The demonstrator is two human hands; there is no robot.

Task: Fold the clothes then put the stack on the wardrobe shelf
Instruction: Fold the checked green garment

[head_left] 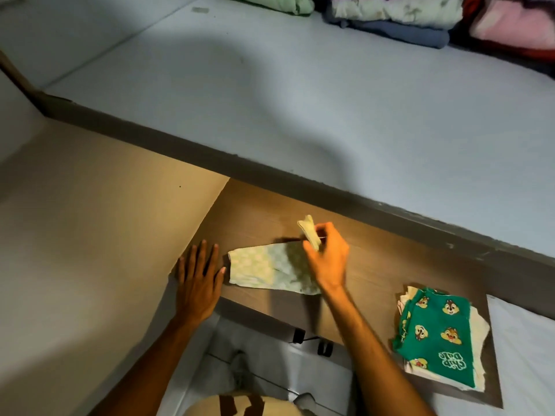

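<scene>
A small pale green patterned garment point(264, 270) lies flat on a brown wooden board point(375, 265). My right hand point(327, 256) pinches one end of it and lifts that end up off the board. My left hand point(196, 280) rests flat, fingers spread, on the board's left edge just beside the garment, holding nothing. To the right sits a stack of folded clothes point(438, 337) topped by a green cartoon-chipmunk print piece.
A pale blue mattress point(300, 100) runs behind the board, with folded green, blue, white and pink clothes point(390, 16) piled at its far edge. A beige wall panel point(90, 220) stands at the left. Black clips point(312, 340) sit under the board's near edge.
</scene>
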